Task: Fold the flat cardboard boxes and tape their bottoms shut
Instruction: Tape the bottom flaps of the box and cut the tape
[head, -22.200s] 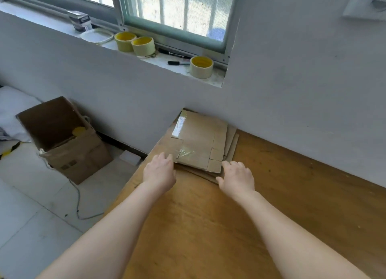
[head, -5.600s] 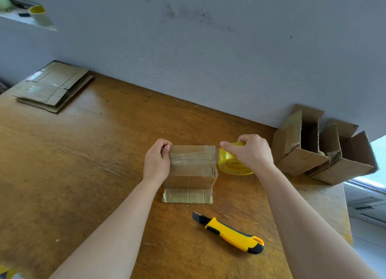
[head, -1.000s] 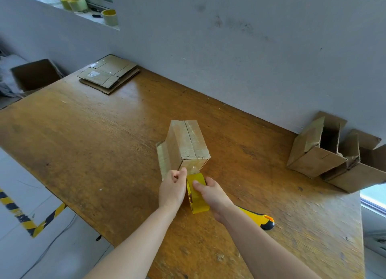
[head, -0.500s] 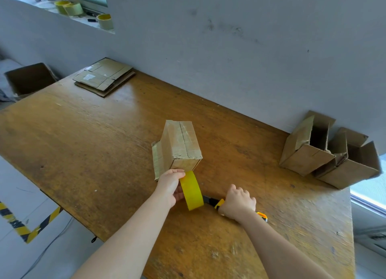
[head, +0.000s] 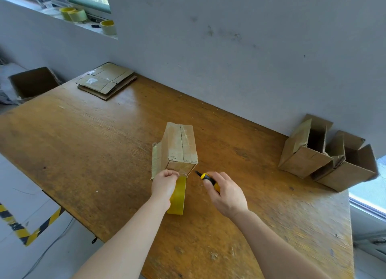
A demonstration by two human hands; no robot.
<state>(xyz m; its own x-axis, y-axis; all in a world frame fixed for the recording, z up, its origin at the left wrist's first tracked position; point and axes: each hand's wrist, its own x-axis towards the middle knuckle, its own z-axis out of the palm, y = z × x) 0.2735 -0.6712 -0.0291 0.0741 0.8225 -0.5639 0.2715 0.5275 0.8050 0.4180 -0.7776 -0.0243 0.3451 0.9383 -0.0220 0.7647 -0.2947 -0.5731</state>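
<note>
A small folded cardboard box (head: 179,146) stands on the wooden table (head: 83,145), its taped bottom seam facing up. My left hand (head: 165,183) grips the yellow tape roll (head: 178,195) just in front of the box, with a strip of tape running from the roll up to the box's near face. My right hand (head: 226,192) holds the yellow utility knife (head: 205,178), its black tip pointing at the tape strip, a short way right of it. A stack of flat cardboard boxes (head: 106,80) lies at the table's far left corner.
Two folded open boxes (head: 302,153) (head: 346,166) lie on their sides at the far right by the wall. Spare tape rolls (head: 108,27) sit on the window sill. A large open carton (head: 33,83) stands on the floor at left, near black-and-yellow floor tape (head: 31,230).
My right hand has picked up the utility knife from the table and brought it up toward the tape strip. My left hand still holds the roll by the box.
</note>
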